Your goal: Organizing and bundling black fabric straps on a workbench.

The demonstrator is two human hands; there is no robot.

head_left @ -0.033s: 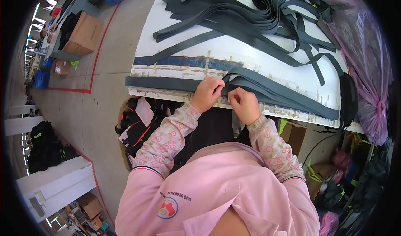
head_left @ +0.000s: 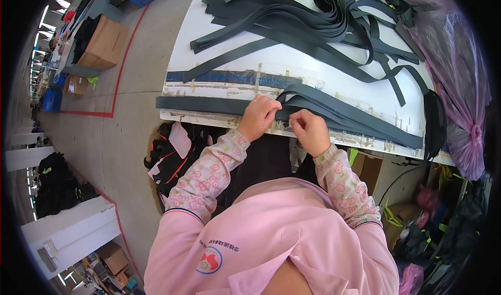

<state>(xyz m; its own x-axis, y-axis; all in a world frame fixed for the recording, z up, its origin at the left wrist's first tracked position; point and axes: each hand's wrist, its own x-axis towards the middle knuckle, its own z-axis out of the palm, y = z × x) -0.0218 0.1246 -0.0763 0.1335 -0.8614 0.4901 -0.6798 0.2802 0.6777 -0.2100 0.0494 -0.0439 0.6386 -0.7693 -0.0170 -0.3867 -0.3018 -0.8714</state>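
Observation:
A dark grey flat strap [head_left: 203, 104] runs along the near edge of the white table, its left end at the table's corner. My left hand [head_left: 259, 117] is closed on the strap, thumb and forefinger pinching it where a fold begins. Just right of it, my right hand [head_left: 311, 132] has its fingertips pressed together at the strap's near edge; what lies between them is too small to make out. Right of my hands, looped layers of strap [head_left: 349, 109] stretch to the table's right corner.
A tangled heap of grey straps [head_left: 292, 21] covers the far part of the table [head_left: 188, 55]. Worn tape strips line the near side. A pink plastic bag [head_left: 459, 91] hangs at the right. Dark cloth pieces [head_left: 175, 154] lie below the near edge at left.
My right hand has shifted very slightly to the right, its fingertips still pinched. My left hand stays in place on the strap.

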